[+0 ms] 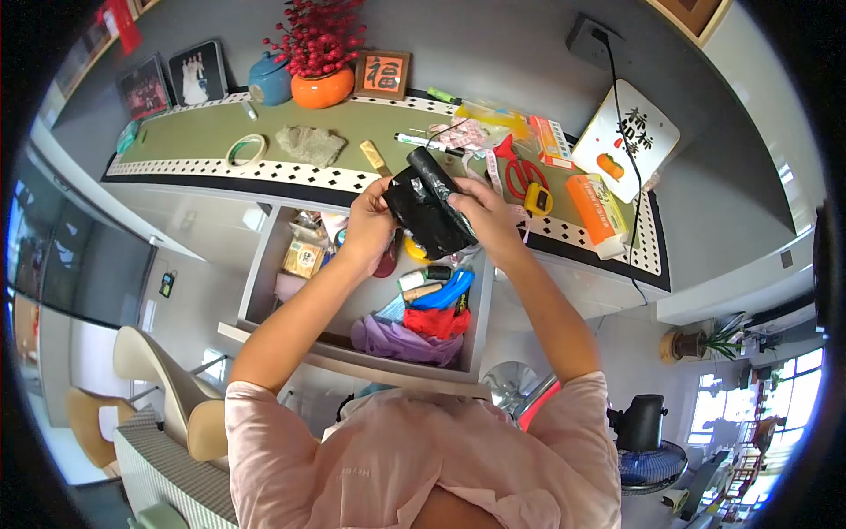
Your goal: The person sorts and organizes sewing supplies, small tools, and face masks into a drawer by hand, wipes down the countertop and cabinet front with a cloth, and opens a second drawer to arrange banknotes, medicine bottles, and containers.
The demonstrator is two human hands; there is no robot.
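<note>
Both hands hold a roll of black plastic bags (432, 207) above the open drawer, with a loose flap hanging from the roll. My left hand (373, 220) pinches the flap's left edge. My right hand (485, 218) grips the roll from the right, its thumb on top. Underneath, the drawer (344, 309) contains a purple cloth or bag (405, 339), a red bundle (436, 322), a blue item (448, 291) and several small packets. On the desk close to my right hand lie red-handled scissors (522, 176) and a yellow tape measure (538, 200).
A wooden-handled brush (374, 157), a grey cloth (310, 145) and a tape roll (246, 151) lie on the desk mat. An orange box (597, 212) stands at right, beside a hanging black cable (621, 132). A chair (167, 379) is on the left, a fan (648, 441) on the right.
</note>
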